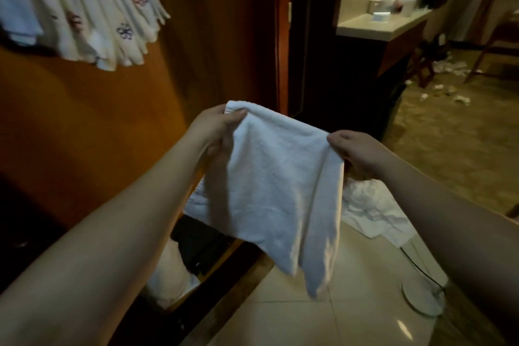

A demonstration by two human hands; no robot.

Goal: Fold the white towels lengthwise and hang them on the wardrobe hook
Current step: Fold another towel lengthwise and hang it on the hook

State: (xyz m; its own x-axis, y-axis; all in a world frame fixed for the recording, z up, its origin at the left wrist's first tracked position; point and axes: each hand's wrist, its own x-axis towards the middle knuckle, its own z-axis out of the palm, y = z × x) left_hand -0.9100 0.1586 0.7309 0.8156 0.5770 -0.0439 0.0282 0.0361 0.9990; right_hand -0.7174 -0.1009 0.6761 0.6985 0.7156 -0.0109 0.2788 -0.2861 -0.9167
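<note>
White towel held up mid-air by its top corners in front of the wooden wardrobe, left hand and right hand each pinching one. More towels already hanging top left (some embroidered), another heap on the floor.

A white towel hangs in mid-air in front of the wooden wardrobe, stretched by its two top corners and drooping to uneven points below, its right edge doubled over. Up at the top left, a bunch of white towels with small stitched flower marks already hangs against the wardrobe, fanned out. More white cloth lies crumpled on the floor behind.
</note>
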